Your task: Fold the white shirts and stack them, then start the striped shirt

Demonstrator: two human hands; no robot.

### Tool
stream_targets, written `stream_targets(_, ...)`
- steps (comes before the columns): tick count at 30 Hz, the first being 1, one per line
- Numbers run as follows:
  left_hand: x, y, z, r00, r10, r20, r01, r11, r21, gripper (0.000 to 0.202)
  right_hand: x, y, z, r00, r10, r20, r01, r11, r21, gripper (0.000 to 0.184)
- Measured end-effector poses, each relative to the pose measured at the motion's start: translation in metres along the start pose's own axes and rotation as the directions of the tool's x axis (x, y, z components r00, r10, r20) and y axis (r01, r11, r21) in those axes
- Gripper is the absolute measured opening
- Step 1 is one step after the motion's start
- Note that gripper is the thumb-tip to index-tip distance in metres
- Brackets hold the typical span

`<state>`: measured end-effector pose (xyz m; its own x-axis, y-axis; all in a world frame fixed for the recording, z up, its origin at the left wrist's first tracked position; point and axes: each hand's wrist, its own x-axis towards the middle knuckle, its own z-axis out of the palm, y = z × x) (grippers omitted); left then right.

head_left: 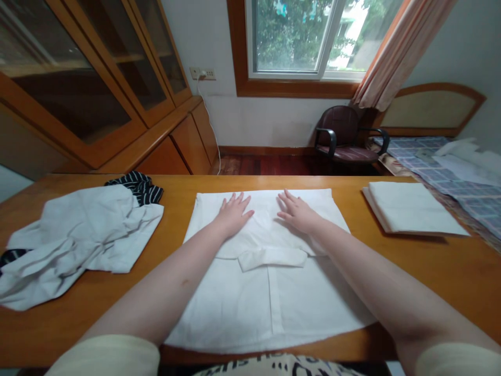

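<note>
A white, collared fabric shirt lies spread on the brown wooden table. The left grip and right grip rest palm-down, fingers fanned, holding nothing, presumably spreading pressure to flatten its far part.

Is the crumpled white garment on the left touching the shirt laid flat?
Apart: the head view shows a strip of wooden tabletop between the crumpled garment and the flat shirt.

Got both arms stretched forward, left hand and right hand palms-down, fingers kinda splayed, thumbs pointing inward.
</note>
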<state>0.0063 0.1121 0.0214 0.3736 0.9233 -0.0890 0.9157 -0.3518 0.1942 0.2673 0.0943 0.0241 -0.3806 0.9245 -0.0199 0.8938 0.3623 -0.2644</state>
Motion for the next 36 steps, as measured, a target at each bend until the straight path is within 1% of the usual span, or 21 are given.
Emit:
stream_targets(2, -0.003, 0.017, 0.012, 0.999, 0.046, -0.012, -0.046, 0.999, 0.027, 0.068, -0.005, -0.027, 0.012, 0.999, 0.009, 0.031, -0.008, 0.999, -0.050, 0.077)
stream_targets(3, -0.008, 0.021, 0.016, 0.997, 0.069, -0.022, -0.068, 0.997, 0.044, 0.069, -0.011, -0.034, 0.017, 0.999, 0.006, 0.031, -0.004, 0.997, -0.083, 0.077)
stream_targets(5, -0.020, 0.018, 0.021, 0.993, 0.111, -0.032, -0.108, 0.992, 0.067, 0.071, -0.030, -0.035, 0.023, 0.999, -0.028, 0.027, 0.031, 0.992, -0.124, 0.076)
stream_targets(7, -0.035, 0.004, 0.020, 0.993, 0.119, -0.028, -0.116, 0.990, 0.077, 0.069, -0.053, -0.023, 0.026, 0.999, -0.037, 0.009, 0.038, 0.988, -0.152, 0.072)
stream_targets(11, -0.063, -0.034, 0.013, 0.997, 0.065, -0.052, -0.059, 0.992, 0.111, 0.065, -0.095, 0.012, 0.025, 0.995, 0.066, -0.075, -0.080, 0.974, -0.214, 0.069)
stream_targets(13, -0.074, -0.051, 0.012, 0.996, 0.062, -0.069, -0.054, 0.991, 0.120, 0.065, -0.109, 0.026, 0.024, 0.988, 0.104, -0.113, -0.129, 0.963, -0.235, 0.070)
stream_targets(16, -0.086, -0.067, 0.013, 0.995, 0.074, -0.061, -0.066, 0.990, 0.128, 0.066, -0.122, 0.037, 0.025, 0.981, 0.137, -0.136, -0.168, 0.954, -0.249, 0.072)
stream_targets(18, -0.093, -0.074, 0.013, 0.998, 0.027, -0.058, -0.018, 0.990, 0.139, 0.068, -0.127, 0.040, 0.026, 0.979, 0.149, -0.139, -0.180, 0.953, -0.245, 0.073)
stream_targets(20, -0.099, -0.078, 0.013, 0.993, -0.082, -0.081, 0.093, 0.985, 0.144, 0.070, -0.129, 0.040, 0.026, 0.979, 0.152, -0.136, -0.180, 0.957, -0.227, 0.075)
stream_targets(22, -0.105, -0.083, 0.011, 0.972, -0.205, -0.119, 0.218, 0.969, 0.116, 0.071, -0.130, 0.041, 0.023, 0.980, 0.152, -0.127, -0.173, 0.968, -0.179, 0.075)
stream_targets(24, -0.113, -0.089, 0.007, 0.944, -0.286, -0.165, 0.299, 0.953, 0.058, 0.071, -0.130, 0.043, 0.016, 0.974, 0.178, -0.137, -0.192, 0.977, -0.092, 0.071)
stream_targets(26, -0.121, -0.096, 0.000, 0.915, -0.347, -0.204, 0.351, 0.936, -0.017, 0.069, -0.131, 0.048, 0.006, 0.948, 0.259, -0.183, -0.262, 0.965, 0.007, 0.066)
stream_targets(27, -0.125, -0.099, -0.004, 0.901, -0.383, -0.201, 0.379, 0.923, -0.063, 0.065, -0.131, 0.051, 0.000, 0.923, 0.324, -0.210, -0.320, 0.946, 0.053, 0.062)
stream_targets(29, -0.132, -0.104, -0.011, 0.874, -0.466, -0.137, 0.445, 0.881, -0.158, 0.054, -0.132, 0.058, -0.011, 0.848, 0.479, -0.227, -0.459, 0.878, 0.137, 0.056)
stream_targets(31, -0.136, -0.105, -0.016, 0.845, -0.533, -0.048, 0.512, 0.831, -0.220, 0.045, -0.132, 0.065, -0.019, 0.766, 0.618, -0.176, -0.585, 0.784, 0.209, 0.049)
stream_targets(33, -0.136, -0.103, -0.019, 0.824, -0.566, -0.008, 0.551, 0.805, -0.220, 0.039, -0.132, 0.070, -0.023, 0.701, 0.706, -0.100, -0.669, 0.700, 0.250, 0.041)
stream_targets(34, -0.136, -0.100, -0.020, 0.820, -0.572, -0.004, 0.559, 0.803, -0.205, 0.037, -0.131, 0.071, -0.023, 0.684, 0.726, -0.072, -0.691, 0.676, 0.256, 0.039)
stream_targets(36, -0.136, -0.095, -0.020, 0.823, -0.568, 0.003, 0.561, 0.811, -0.165, 0.033, -0.132, 0.073, -0.022, 0.675, 0.736, -0.041, -0.708, 0.662, 0.246, 0.038)
